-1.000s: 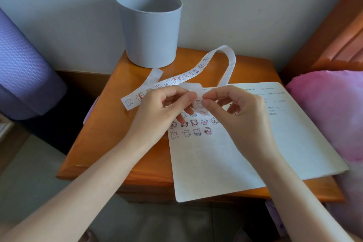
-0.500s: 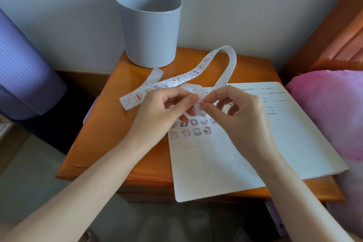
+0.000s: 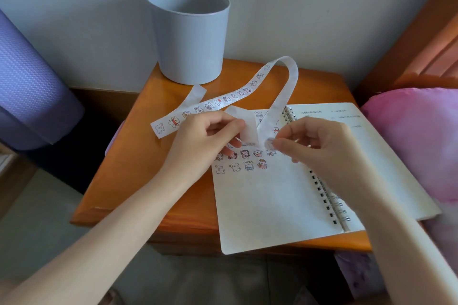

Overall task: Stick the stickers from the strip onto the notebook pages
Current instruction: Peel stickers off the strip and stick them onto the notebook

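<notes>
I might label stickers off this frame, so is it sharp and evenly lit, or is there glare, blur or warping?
Head view: soft, even light with no hard shadows; mild sheen on the table; wide-angle warp seems to tilt the bin; the sticker pinched by the right hand is blurred; prints on the notebook are soft.
</notes>
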The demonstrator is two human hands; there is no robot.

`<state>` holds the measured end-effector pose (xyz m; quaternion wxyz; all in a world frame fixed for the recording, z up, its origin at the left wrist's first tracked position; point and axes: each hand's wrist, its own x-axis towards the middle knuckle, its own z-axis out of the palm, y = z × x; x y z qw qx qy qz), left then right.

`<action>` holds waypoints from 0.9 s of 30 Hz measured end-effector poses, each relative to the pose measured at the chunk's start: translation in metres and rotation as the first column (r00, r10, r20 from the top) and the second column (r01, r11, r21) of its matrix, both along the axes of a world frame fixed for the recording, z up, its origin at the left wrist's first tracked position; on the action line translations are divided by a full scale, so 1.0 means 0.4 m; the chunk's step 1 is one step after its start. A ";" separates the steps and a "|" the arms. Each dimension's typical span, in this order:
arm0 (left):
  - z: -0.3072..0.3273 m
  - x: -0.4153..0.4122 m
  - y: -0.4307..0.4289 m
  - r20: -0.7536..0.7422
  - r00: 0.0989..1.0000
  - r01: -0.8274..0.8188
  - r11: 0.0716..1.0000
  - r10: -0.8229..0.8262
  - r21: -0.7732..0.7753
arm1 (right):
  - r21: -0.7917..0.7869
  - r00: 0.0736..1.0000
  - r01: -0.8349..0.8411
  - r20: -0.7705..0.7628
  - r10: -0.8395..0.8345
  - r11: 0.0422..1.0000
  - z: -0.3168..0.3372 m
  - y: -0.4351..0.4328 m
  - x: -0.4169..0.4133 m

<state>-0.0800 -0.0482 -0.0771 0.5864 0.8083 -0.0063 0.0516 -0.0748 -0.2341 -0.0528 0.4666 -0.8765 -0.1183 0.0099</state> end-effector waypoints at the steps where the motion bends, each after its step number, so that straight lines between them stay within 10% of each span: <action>1: -0.001 0.000 0.001 0.004 1.000 0.000 1.000 0.000 0.004 | -0.019 0.998 0.011 -0.057 -0.012 1.000 -0.002 -0.009 0.003; 27: -0.005 -0.001 0.003 0.008 1.000 0.003 0.997 -0.004 0.077 | -0.220 0.992 0.050 -0.099 -0.074 0.974 -0.027 -0.011 0.006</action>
